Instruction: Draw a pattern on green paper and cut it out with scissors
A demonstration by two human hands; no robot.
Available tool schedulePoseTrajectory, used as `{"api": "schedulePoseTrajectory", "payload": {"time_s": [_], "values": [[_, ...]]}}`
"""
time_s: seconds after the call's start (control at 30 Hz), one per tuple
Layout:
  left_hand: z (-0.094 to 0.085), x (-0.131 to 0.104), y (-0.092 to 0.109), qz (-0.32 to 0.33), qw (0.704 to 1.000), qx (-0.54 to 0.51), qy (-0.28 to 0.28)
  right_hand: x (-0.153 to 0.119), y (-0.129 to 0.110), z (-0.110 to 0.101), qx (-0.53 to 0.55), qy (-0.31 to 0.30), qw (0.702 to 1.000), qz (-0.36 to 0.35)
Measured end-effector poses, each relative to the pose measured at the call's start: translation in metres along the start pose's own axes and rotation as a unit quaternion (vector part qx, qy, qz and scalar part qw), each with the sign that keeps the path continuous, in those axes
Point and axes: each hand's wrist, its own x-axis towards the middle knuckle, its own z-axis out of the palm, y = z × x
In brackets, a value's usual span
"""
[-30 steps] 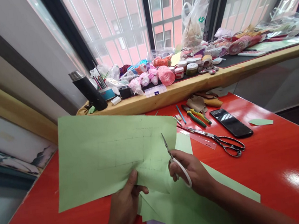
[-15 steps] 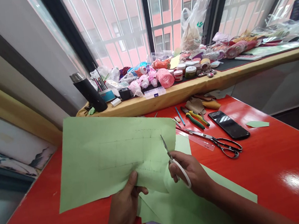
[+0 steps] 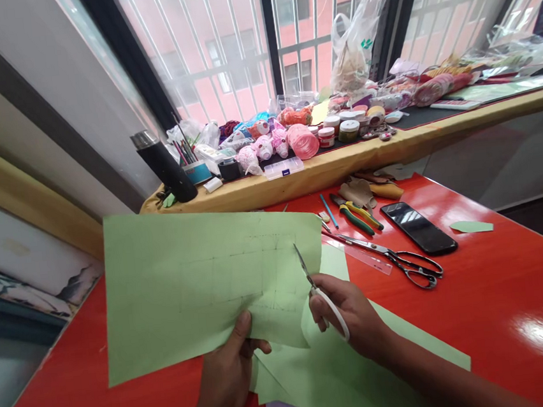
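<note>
A large sheet of green paper [image 3: 164, 290] with pencilled lines is held up above the red table. My left hand [image 3: 232, 367] pinches its lower edge, thumb on the drawn side and fingers behind. My right hand [image 3: 347, 314] is closed round the white handles of a pair of scissors [image 3: 332, 313]. The blades point up and to the left, at the right part of the sheet beside the pencil lines, and the paper is cut from its right edge there. More green paper [image 3: 365, 380] lies on the table under both hands.
On the red table [image 3: 510, 283] lie large black-handled scissors [image 3: 402, 264], a phone [image 3: 418, 228], pliers [image 3: 356, 214], a clear ruler [image 3: 368, 258] and a small green scrap [image 3: 471, 226]. A crowded ledge behind holds a black flask [image 3: 165, 166], jars [image 3: 348, 130] and a plastic bag [image 3: 353, 55].
The view shifts slightly. The sheet's left side tilts a little, while both hands keep their holds and the scissors stay at nearly the same spot on the paper.
</note>
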Motion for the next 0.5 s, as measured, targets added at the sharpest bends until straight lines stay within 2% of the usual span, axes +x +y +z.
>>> {"api": "schedulePoseTrajectory", "payload": {"time_s": [0.2,0.5], "values": [[-0.0073,0.0013,-0.0065,-0.006,0.999,0.04,-0.016,0.0007,-0.0001,0.0,-0.003,0.0,1.0,-0.001],[-0.0024,-0.0004,-0.0034,-0.004,1.0,0.015,-0.011,-0.0001,0.0005,0.0005,0.001,0.001,1.0,0.004]]}}
